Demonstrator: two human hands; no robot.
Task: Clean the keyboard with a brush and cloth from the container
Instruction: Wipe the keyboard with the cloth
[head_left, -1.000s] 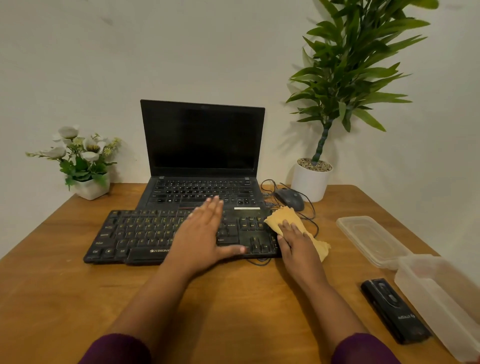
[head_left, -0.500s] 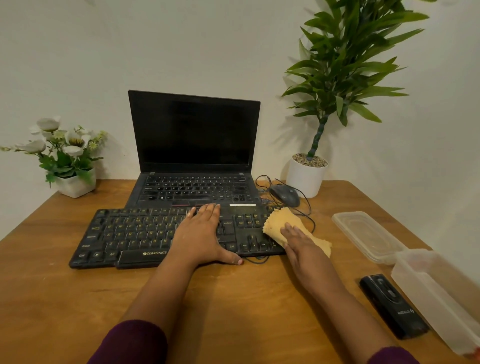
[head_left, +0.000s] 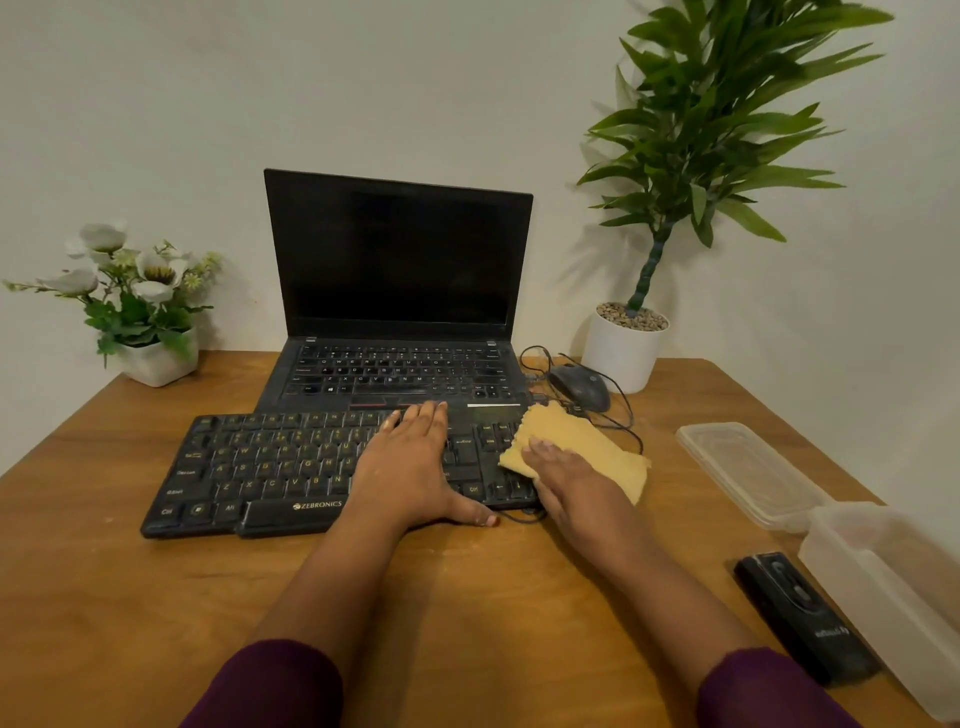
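1. Keyboard (head_left: 270, 467): black with yellow-lettered keys, lying across the counter (head_left: 156, 623), its far edge against the open laptop (head_left: 400, 260).
2. I see the left hand (head_left: 410, 467) spread flat on the right-centre keys, fingers straight, gripping nothing.
3. The right hand (head_left: 566, 475) also lies flat, pressing the yellow cloth (head_left: 582, 441) onto the keyboard's right end; the cloth overhangs that end.
4. Bare counter runs wide along the near edge; the lid (head_left: 748, 467) and container (head_left: 883, 597) sit well apart, at the right.
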